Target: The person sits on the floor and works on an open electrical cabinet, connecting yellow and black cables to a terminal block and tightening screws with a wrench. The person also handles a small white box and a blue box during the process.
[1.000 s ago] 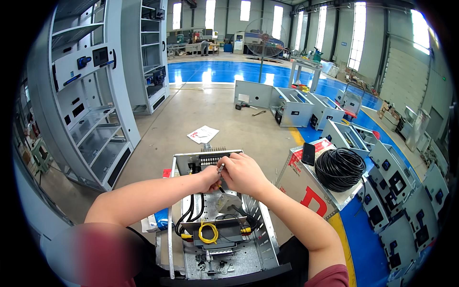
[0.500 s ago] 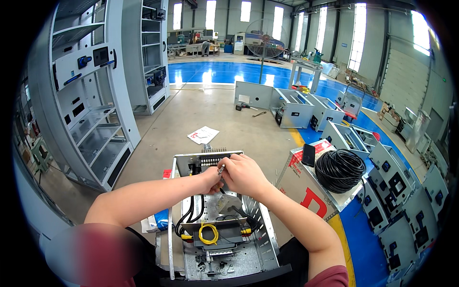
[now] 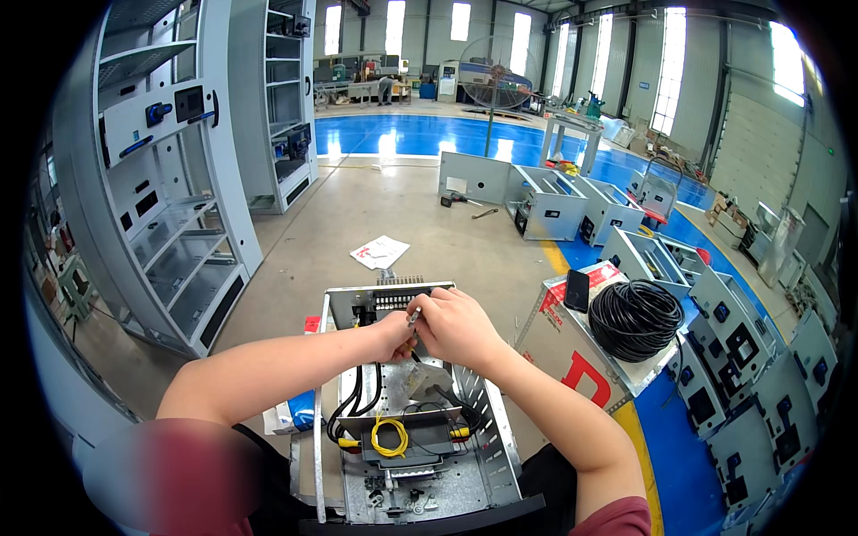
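Over the far end of an open metal drawer unit [image 3: 319,447], both of my hands are close together. My right hand [image 3: 454,327] pinches a small silvery metal piece [image 3: 414,315] whose kind does not show. Closed beside it, my left hand [image 3: 393,338] has its fingertips partly hidden; what they grip is unclear. Behind the hands runs a terminal strip [image 3: 391,302] along the unit's far end. Below them are a bent metal plate [image 3: 427,381], black cables [image 3: 358,393] and a coil of yellow wire [image 3: 390,438]. Small loose hardware [image 3: 420,502] lies at the near end.
To the right, a cardboard box [image 3: 559,344] carries a phone [image 3: 577,290] and a coil of black cable [image 3: 635,320]. Tall grey cabinets [image 3: 241,116] stand at the left. Several metal drawer units [image 3: 547,205] line the right side. A paper sheet [image 3: 380,252] lies on the floor ahead.
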